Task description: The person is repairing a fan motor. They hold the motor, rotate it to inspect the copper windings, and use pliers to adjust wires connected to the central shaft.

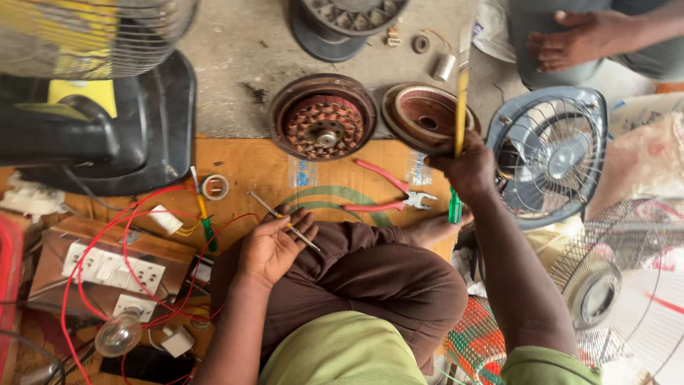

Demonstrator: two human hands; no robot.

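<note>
the right hand (467,167) was closed round a long yellow tool (462,107), gripped low near its green end so the rest stood up past the rotor cover (426,116); whether it was a file or a screwdriver was hard to tell from this angle. the left hand (274,246) lay palm up on the knee, fingers half curled, with a thin metal probe (283,221) resting loosely across them, kept ready rather than in use. just ahead, the wound stator (323,117) sat face up on the floor, copper coils showing, beside the cover, as if both were laid open for access. red pliers (388,196) lay on the cardboard (242,160) within reach, between the two hands. two small clear packets with blue print (302,173) lay flat on the cardboard, one left of the pliers, one right. a tape roll (214,187) and socket board (114,269) with red wires sat to the left; a grey fan (552,153) stood right.
</note>
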